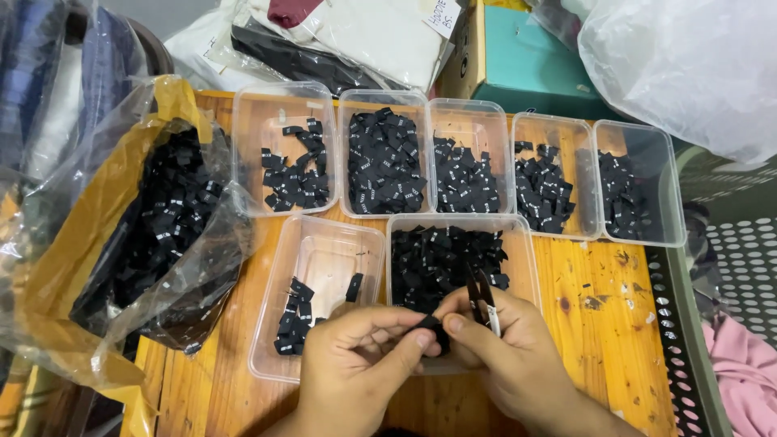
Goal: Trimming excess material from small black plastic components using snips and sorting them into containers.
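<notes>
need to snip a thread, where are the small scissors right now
In the head view the small scissors are in the right hand, blades pointing up over the near clear tub of black labels.

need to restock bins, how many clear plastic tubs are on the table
7 clear rectangular plastic tubs, all holding small black fabric labels: five in the back row on the orange wooden table, two in front, the right one partly behind the hands. None seem hidden.

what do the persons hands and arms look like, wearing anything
Both hands are bare: no gloves, rings, watch or bands show on the left hand or the right hand. The nails are short and unpainted. No sleeve reaches the wrists; only a short stretch of bare forearm shows before the bottom edge of the picture cuts it off.
</notes>
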